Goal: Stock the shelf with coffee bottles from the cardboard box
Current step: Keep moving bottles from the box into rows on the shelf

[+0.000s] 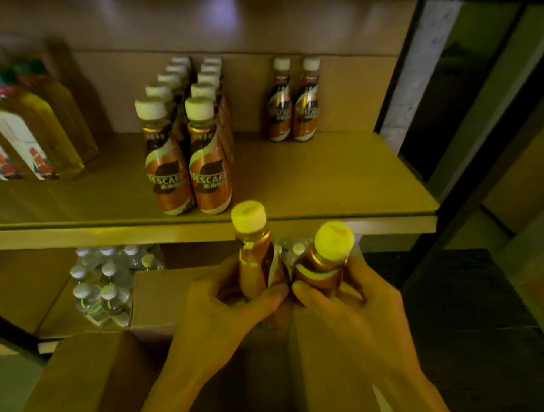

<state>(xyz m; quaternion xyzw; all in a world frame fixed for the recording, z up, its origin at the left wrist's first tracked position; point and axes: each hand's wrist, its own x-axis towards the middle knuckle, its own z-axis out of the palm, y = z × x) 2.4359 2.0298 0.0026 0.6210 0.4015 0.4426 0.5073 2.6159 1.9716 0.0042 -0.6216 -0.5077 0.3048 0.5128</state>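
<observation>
Shelf edge (pixel 108 235) runs just beyond my hands: left hand (pixel 213 306) grips left bottle (pixel 256 254), right hand (pixel 342 309) grips right bottle (pixel 327 259). Bare board (pixel 326 177) lies between stocked rows (pixel 182 141) and far pair (pixel 293 104).

Glossy plastic coffee bottles (pixel 209 155), matt shelf (pixel 325 171)

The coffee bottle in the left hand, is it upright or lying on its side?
Upright, or nearly so. The left hand grips the bottle round its lower body, and its cap points up.

Left hand (pixel 213 306) grips 1 coffee bottle (pixel 256 257); right hand (pixel 342 312) grips another (pixel 325 263).
</observation>
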